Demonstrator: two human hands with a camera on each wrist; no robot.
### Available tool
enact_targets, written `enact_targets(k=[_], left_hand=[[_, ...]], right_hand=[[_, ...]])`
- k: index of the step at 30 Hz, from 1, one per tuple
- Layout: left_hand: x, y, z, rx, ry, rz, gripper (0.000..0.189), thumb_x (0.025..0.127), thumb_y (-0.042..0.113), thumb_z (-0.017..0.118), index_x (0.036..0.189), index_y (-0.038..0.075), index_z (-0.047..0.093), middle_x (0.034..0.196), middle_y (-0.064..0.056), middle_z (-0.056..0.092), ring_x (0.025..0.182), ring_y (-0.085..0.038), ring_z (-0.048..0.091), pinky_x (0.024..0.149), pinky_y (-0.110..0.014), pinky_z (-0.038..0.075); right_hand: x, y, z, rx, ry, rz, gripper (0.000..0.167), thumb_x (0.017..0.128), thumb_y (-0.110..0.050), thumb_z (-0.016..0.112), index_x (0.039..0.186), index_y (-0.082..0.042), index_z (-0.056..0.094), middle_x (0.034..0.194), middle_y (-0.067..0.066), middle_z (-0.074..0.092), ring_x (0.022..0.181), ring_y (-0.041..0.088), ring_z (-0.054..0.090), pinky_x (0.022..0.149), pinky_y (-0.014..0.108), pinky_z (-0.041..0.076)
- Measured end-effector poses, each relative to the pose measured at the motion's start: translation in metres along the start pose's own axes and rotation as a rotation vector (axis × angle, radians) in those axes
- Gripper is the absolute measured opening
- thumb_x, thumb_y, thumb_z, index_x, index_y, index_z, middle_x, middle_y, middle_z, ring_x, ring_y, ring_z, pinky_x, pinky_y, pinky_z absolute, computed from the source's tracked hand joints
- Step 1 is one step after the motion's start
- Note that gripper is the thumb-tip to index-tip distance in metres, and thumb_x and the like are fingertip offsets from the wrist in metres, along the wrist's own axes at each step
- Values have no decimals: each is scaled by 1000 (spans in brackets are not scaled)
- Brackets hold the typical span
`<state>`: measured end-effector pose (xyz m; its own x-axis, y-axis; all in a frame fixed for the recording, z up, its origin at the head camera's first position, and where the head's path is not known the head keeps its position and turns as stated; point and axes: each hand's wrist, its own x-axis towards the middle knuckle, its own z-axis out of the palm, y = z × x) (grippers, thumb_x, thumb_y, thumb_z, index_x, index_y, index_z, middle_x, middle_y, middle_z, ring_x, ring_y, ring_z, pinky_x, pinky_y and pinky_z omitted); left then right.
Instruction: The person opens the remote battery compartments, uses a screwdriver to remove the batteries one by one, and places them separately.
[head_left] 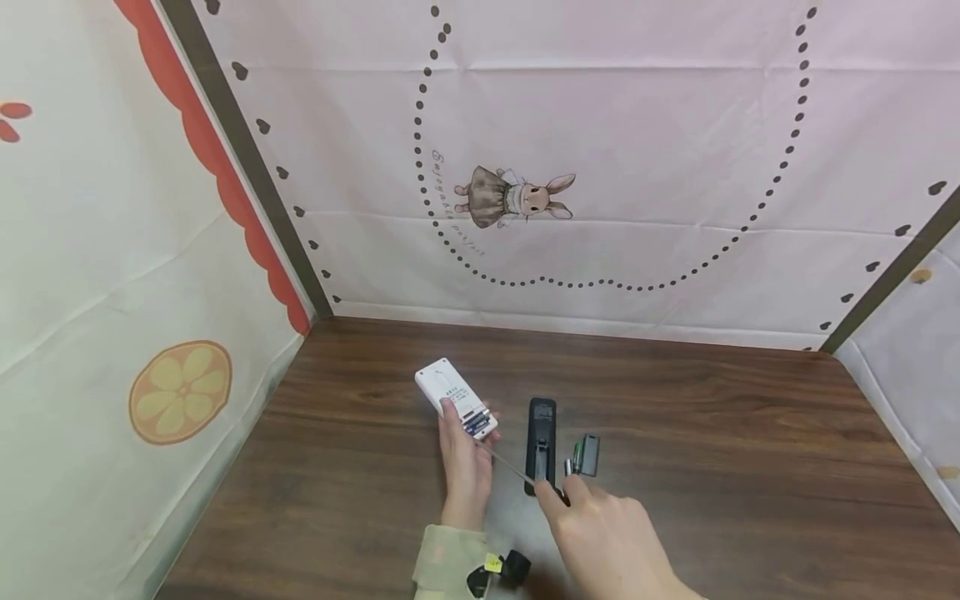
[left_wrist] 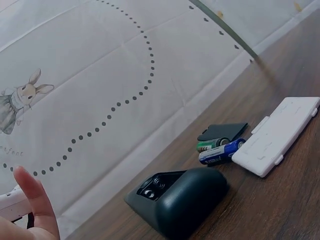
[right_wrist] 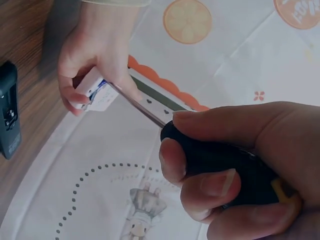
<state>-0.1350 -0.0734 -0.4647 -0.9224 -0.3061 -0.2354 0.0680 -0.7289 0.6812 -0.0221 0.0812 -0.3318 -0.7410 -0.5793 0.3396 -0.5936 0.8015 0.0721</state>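
Observation:
In the head view, my left hand (head_left: 467, 479) grips a white remote control (head_left: 448, 385) above the table, its printed back facing up and its battery compartment uncovered at the near end. Something dark blue shows inside that compartment. My right hand (head_left: 611, 533) holds a screwdriver (right_wrist: 215, 162), fingers and thumb wrapped around its dark handle, which has a yellow part at the end. The thin metal shaft (head_left: 508, 463) points at the white remote, its tip right at the compartment. The left wrist view catches only a thumb (left_wrist: 37, 202) and a corner of the remote.
A black remote (head_left: 541, 412) lies back up on the wooden table (head_left: 337, 467), its battery slot uncovered. Beside it are a dark battery cover (head_left: 591, 456), a blue battery (left_wrist: 220, 151), a green one (left_wrist: 210, 145) and a white battery cover (left_wrist: 280, 135). Printed cloth (head_left: 637, 167) walls the table.

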Motion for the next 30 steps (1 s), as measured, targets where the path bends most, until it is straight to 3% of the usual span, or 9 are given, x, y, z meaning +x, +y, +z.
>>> enact_targets(k=[6,12,18,23,30], left_hand=[[0,-1,0,-13,15,-46,67,83,61,40,131,16,31,108,-19,50,79,-21,57,52,-22,45],[1,0,-1,14,-5,-34,64,85,60,37,130,15,32,111,-21,49,77,-19,58,51,-21,45],[1,-1,-2,2,-7,-45,64,85,60,38,131,16,32,109,-18,51,79,-20,58,51,-21,46],[3,1,-3,-25,9,-69,65,85,60,38,133,18,32,113,-18,49,84,-22,58,52,-21,45],[5,5,-6,-41,14,-84,62,86,58,38,133,18,32,115,-17,48,84,-21,58,51,-20,45]], right_hand=[[-2,1,2,10,17,19,26,68,-9,68,94,-15,67,65,-1,52,45,7,42,30,23,24],[-4,2,3,30,46,24,25,67,-10,71,92,-14,68,64,-1,52,43,5,39,31,21,22],[-5,4,3,54,23,45,25,67,-10,71,92,-15,68,61,-3,48,42,3,33,32,19,19],[-7,5,4,63,62,42,25,67,-9,70,91,-15,68,60,-4,46,41,2,31,32,19,21],[-10,7,8,113,116,71,20,69,-19,73,88,-18,67,61,-9,44,39,-1,27,33,18,24]])
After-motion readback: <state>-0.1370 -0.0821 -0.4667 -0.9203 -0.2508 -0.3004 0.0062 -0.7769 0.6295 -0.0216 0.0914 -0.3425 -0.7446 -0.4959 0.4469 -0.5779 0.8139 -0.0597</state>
